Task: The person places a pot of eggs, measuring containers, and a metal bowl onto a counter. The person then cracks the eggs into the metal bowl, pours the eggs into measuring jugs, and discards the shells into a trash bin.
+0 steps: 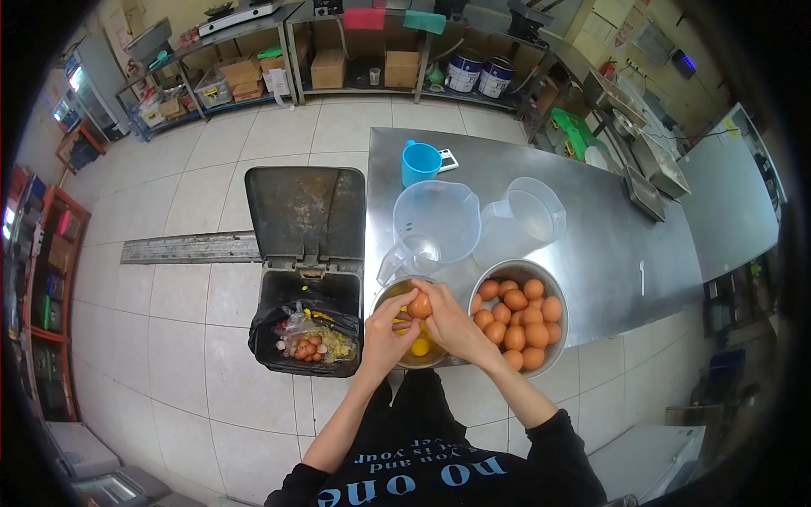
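A brown egg (420,306) is held over a metal bowl (377,302) by the fingers of both hands. My left hand (388,335) closes on the egg from the left, fingertips pressed against it. From the right, my right hand (450,319) grips the same egg. Whether its shell is cracked, I cannot tell. Raw egg with a yellow yolk (420,346) lies in the bowl, partly hidden by my hands. Just right of my right hand stands a large metal bowl (564,325) full of whole brown eggs (532,315).
Two clear plastic jugs (435,215) (534,215), a blue cup (420,164) and a small white scale (449,160) stand on the steel table (608,253). A white spoon-like utensil (641,279) lies at right. An open black bin (306,215) with eggshells (310,347) is at left.
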`<action>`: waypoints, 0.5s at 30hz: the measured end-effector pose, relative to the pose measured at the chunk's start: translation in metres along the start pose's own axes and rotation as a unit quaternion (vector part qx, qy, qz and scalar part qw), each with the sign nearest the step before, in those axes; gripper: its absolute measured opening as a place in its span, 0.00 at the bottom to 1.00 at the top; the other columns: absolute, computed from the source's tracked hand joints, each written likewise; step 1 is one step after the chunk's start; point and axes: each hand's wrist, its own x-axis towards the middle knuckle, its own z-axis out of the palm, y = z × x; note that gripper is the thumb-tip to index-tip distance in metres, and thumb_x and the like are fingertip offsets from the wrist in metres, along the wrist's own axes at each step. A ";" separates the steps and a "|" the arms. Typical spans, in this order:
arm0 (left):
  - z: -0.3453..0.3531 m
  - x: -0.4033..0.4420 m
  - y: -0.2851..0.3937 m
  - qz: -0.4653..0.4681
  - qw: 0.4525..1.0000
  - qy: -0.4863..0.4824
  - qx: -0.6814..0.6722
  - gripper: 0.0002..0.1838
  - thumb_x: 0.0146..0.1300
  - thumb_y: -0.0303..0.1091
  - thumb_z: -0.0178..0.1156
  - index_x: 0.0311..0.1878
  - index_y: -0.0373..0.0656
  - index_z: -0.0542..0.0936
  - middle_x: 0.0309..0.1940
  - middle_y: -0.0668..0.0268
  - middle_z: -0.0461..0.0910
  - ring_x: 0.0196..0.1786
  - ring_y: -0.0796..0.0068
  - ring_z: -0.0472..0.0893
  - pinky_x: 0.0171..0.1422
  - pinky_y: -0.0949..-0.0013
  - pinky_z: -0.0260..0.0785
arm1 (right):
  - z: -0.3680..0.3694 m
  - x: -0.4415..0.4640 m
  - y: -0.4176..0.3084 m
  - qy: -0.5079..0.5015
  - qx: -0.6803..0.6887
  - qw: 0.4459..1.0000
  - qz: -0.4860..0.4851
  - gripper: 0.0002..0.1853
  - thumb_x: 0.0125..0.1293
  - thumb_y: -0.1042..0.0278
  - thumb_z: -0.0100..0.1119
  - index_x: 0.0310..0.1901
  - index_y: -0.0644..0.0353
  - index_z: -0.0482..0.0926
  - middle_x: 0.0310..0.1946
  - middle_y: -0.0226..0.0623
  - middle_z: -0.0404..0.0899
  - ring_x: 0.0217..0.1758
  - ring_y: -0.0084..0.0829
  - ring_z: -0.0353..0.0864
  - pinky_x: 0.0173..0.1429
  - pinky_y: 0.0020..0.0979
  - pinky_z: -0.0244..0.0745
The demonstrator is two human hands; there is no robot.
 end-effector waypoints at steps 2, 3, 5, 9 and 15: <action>0.000 -0.003 -0.003 -0.002 1.000 0.005 0.003 0.24 0.53 0.17 0.60 0.56 0.38 0.76 0.45 0.57 0.79 0.39 0.71 0.82 0.42 0.73 0.80 | 0.001 0.000 -0.007 0.000 0.006 1.000 0.025 0.32 0.56 0.84 0.48 0.65 0.59 0.59 0.54 0.52 0.64 0.58 0.55 0.68 0.61 0.42 0.66; -0.001 -0.004 -0.004 0.000 1.000 0.012 0.007 0.24 0.53 0.17 0.60 0.56 0.38 0.76 0.45 0.57 0.79 0.39 0.71 0.82 0.42 0.73 0.80 | 0.002 -0.001 -0.007 -0.002 0.007 1.000 0.027 0.32 0.56 0.84 0.48 0.65 0.59 0.59 0.54 0.52 0.64 0.58 0.55 0.68 0.61 0.42 0.66; -0.004 -0.004 -0.005 0.000 0.999 0.012 0.030 0.24 0.53 0.17 0.59 0.56 0.38 0.76 0.46 0.57 0.79 0.39 0.71 0.82 0.42 0.73 0.80 | 0.004 -0.001 -0.007 -0.010 -0.002 1.000 0.001 0.31 0.57 0.84 0.47 0.65 0.59 0.59 0.54 0.53 0.63 0.58 0.55 0.68 0.60 0.43 0.67; -0.005 0.000 -0.012 0.019 0.999 0.017 0.044 0.24 0.53 0.15 0.56 0.55 0.40 0.77 0.45 0.60 0.80 0.40 0.74 0.82 0.40 0.74 0.77 | 0.006 0.000 -0.003 -0.012 -0.011 1.000 0.005 0.31 0.58 0.84 0.45 0.65 0.59 0.58 0.55 0.52 0.63 0.58 0.55 0.68 0.60 0.43 0.67; -0.006 0.004 -0.007 0.065 0.997 0.022 0.046 0.24 0.52 0.15 0.56 0.55 0.41 0.78 0.47 0.60 0.80 0.42 0.72 0.82 0.41 0.73 0.78 | 0.004 0.000 -0.001 0.027 0.013 1.000 -0.008 0.27 0.59 0.84 0.42 0.63 0.61 0.63 0.56 0.52 0.66 0.60 0.54 0.67 0.63 0.42 0.65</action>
